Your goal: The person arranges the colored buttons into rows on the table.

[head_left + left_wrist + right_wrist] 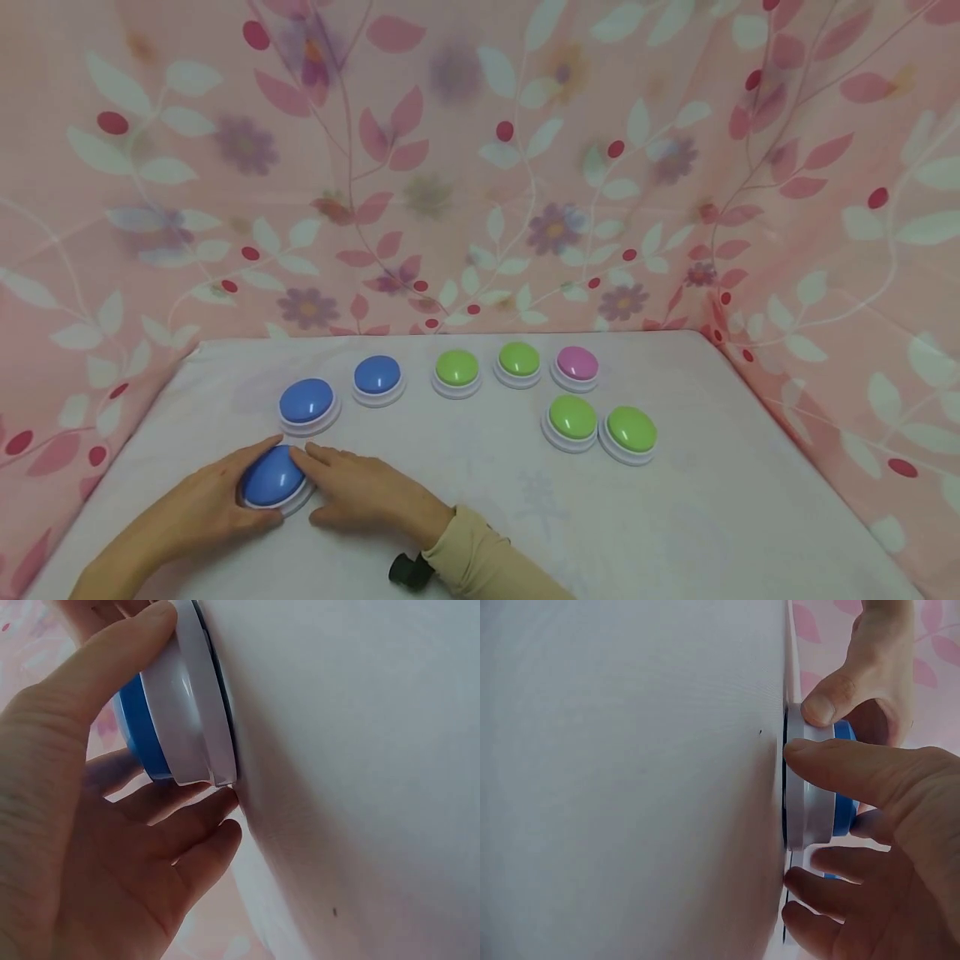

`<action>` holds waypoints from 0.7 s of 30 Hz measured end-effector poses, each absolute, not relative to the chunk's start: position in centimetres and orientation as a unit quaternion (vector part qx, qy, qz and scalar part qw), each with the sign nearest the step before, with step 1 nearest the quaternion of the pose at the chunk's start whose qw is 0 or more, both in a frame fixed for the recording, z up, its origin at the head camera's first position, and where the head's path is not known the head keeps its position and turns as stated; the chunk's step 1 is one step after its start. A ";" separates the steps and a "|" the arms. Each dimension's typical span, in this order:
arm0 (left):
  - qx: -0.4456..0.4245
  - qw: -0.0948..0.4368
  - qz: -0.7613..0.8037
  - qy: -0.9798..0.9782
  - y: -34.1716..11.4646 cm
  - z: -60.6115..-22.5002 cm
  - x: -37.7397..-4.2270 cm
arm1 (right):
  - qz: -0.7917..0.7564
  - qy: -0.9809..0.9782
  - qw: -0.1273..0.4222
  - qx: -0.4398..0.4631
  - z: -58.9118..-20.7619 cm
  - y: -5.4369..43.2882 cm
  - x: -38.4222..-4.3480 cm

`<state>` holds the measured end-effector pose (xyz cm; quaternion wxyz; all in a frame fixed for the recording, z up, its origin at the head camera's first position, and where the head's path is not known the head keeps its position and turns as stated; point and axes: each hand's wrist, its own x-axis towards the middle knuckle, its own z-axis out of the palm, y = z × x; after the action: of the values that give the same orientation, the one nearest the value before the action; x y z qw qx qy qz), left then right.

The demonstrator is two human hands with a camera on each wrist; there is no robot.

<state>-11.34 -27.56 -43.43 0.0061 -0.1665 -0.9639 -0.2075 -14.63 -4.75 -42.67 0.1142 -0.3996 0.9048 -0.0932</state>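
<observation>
Both hands hold a domed blue push button with a white base, at the near left of the table. My left hand cups its left side, fingers round the far edge and thumb at the near edge. In the left wrist view the left thumb presses the white rim. From the right side my right hand grips the same button. Its thumb lies along the white base in the right wrist view, its other fingers spread on the far side. The base sits flat on or close over the cloth.
Two more blue buttons stand beyond the hands. Further right are two green buttons, a pink button, and two nearer green buttons side by side. A floral curtain encloses the white-covered table.
</observation>
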 end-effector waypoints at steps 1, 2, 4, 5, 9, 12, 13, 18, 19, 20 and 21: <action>-0.164 0.001 -0.205 -0.965 -27.6 -43.4 -11.4 | -0.092 0.905 0.116 -0.400 -42.7 -4.8 -14.6; -0.162 -0.003 -0.204 -0.966 -27.6 -43.4 -11.4 | -0.089 0.905 0.115 -0.401 -42.6 -4.8 -14.5; -0.159 -0.008 -0.201 -0.967 -27.5 -43.3 -11.5 | -0.084 0.905 0.112 -0.403 -42.6 -4.8 -14.5; -0.157 -0.010 -0.201 -0.967 -27.5 -43.3 -11.5 | -0.081 0.905 0.110 -0.403 -42.6 -4.8 -14.5; -0.153 -0.012 -0.198 -0.968 -27.4 -43.2 -11.5 | -0.082 0.904 0.111 -0.405 -42.7 -4.7 -14.5; -0.155 -0.011 -0.197 -0.968 -27.4 -43.2 -11.6 | -0.085 0.904 0.118 -0.403 -42.7 -4.7 -14.6; -0.156 -0.010 -0.197 -0.968 -27.4 -43.2 -11.5 | -0.086 0.904 0.121 -0.402 -42.7 -4.7 -14.6; -0.156 -0.016 -0.198 -0.968 -27.3 -43.2 -11.5 | -0.089 0.903 0.131 -0.399 -42.6 -4.7 -14.6; -0.155 -0.017 -0.198 -0.968 -27.2 -43.2 -11.5 | -0.089 0.903 0.132 -0.400 -42.6 -4.7 -14.6; -0.155 -0.017 -0.198 -0.968 -27.2 -43.1 -11.5 | -0.090 0.902 0.133 -0.401 -42.6 -4.7 -14.7; -0.156 -0.017 -0.199 -0.967 -27.2 -43.1 -11.5 | -0.091 0.901 0.132 -0.402 -42.5 -4.6 -14.7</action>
<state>-11.54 -27.21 -43.11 -0.0168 -0.1558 -0.9675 -0.1987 -14.72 -4.63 -42.55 0.1324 -0.4023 0.9013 -0.0908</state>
